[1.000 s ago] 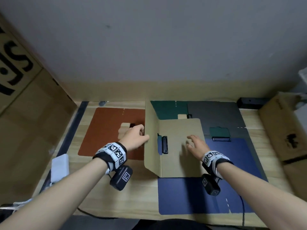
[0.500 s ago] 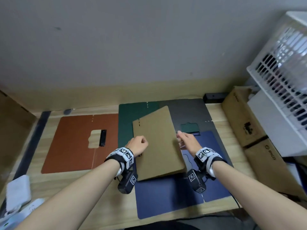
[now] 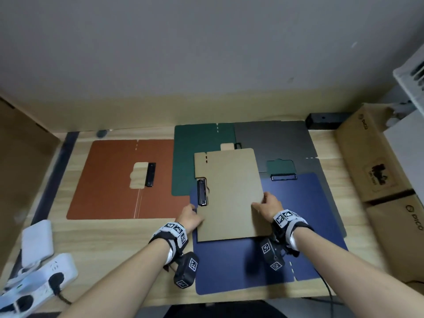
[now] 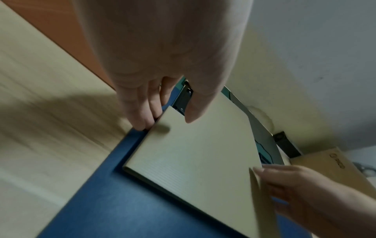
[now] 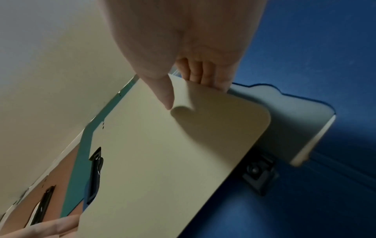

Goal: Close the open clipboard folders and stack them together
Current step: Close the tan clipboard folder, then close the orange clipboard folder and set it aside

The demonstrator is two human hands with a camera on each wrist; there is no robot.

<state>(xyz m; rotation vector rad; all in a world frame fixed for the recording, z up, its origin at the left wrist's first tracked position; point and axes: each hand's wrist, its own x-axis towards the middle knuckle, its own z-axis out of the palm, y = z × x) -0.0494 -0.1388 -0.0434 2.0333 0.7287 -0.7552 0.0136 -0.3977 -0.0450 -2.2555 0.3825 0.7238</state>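
Observation:
The tan clipboard folder (image 3: 229, 193) (image 4: 193, 153) (image 5: 162, 153) is closed, its black clip (image 3: 202, 195) on the left side. It lies over the open blue folder (image 3: 298, 226) (image 4: 122, 201) (image 5: 305, 64). My left hand (image 3: 191, 216) (image 4: 165, 122) pinches its left edge, thumb on top and fingers underneath. At the right edge my right hand (image 3: 263, 203) (image 5: 186, 93) grips it the same way and bends that edge up a little. An open green folder (image 3: 195, 157), a grey one (image 3: 275, 141) and an orange-brown one (image 3: 110, 180) lie flat around it.
Cardboard boxes (image 3: 376, 157) line the desk's right side, with a small black box (image 3: 325, 120) by the wall. A white power strip (image 3: 39, 285) and a white adapter (image 3: 36, 244) sit at the front left. Bare wood shows in front of the orange-brown folder.
The tan cover, standing half open a second ago, has swung shut. The folder has gone from tilted to square, and both hands now hold its side edges.

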